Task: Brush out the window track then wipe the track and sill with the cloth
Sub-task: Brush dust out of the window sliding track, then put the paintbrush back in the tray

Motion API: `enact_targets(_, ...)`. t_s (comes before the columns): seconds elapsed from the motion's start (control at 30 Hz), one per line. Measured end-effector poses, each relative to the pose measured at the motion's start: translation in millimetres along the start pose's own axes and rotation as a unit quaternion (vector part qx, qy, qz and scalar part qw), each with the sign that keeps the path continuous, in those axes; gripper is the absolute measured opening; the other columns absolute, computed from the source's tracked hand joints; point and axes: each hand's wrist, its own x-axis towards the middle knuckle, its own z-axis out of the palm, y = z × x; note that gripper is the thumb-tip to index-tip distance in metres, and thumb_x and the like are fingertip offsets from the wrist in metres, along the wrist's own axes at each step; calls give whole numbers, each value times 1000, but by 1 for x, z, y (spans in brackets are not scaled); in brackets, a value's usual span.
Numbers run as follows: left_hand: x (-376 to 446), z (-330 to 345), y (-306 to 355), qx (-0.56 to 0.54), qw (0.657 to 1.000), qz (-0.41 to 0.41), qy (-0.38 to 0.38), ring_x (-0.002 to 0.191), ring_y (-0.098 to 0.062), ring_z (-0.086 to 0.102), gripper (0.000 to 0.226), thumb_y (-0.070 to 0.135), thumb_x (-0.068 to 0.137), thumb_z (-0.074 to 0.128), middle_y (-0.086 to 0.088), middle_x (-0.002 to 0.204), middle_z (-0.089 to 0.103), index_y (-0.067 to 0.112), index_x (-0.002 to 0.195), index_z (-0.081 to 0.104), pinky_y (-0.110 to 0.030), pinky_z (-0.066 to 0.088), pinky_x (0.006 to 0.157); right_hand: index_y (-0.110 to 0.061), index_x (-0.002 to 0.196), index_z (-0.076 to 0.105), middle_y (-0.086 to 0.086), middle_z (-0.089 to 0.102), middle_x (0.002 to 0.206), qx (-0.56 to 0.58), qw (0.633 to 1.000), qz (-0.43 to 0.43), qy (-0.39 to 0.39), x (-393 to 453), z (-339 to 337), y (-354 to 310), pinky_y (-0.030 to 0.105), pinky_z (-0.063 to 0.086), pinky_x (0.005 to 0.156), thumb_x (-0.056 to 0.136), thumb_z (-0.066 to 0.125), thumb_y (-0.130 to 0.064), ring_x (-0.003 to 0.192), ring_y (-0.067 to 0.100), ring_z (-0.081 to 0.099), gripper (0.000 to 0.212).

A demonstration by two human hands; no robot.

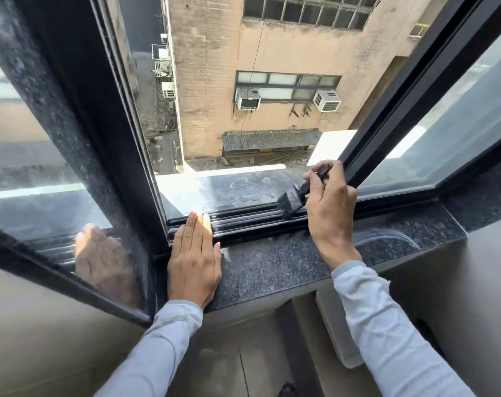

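Observation:
A black ribbed window track (243,220) runs across the open window, with a dark speckled granite sill (272,265) in front of it. My right hand (331,213) grips a small dark brush (291,200) whose bristles rest on the track near its right end. My left hand (193,259) lies flat on the sill at the left corner, fingers together and reaching onto the track. No cloth is in view.
The sliding pane and its black frame (392,110) stand at the right. A black pillar (57,116) and fixed glass close the left side. Beyond the track lies a dusty outer ledge (229,187), then a drop to the alley and a tan building.

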Motion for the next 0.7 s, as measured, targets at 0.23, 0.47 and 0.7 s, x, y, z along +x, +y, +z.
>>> enact_targets(0.23, -17, -25, 45, -42, 998, 31, 43, 156, -33, 21, 63, 34, 106, 29, -23, 166, 24, -5, 156, 26, -48, 20, 129, -16, 91, 61, 14, 75, 99, 437, 819, 330, 174, -21, -114, 68, 38, 65, 83, 99, 63, -7, 98, 28, 78, 11)
enact_targets(0.47, -98, 3, 181, -156, 978, 137, 27, 158, -31, 19, 59, 31, 107, 29, -21, 167, 26, -2, 157, 27, -44, 18, 130, -10, 105, 68, 3, 82, 80, 473, 525, 662, 248, -162, -211, 195, 18, 61, 71, 102, 60, -19, 86, 7, 76, 13)
enact_targets(0.7, -166, 151, 272, -142, 962, 163, -169, 152, -36, 33, 60, 34, 107, 27, -24, 161, 34, -6, 151, 36, -48, 34, 119, 13, 99, 69, 25, 76, 90, 340, 591, 718, 138, -282, -177, 340, 28, 64, 77, 91, 56, 19, 80, 28, 77, 17)
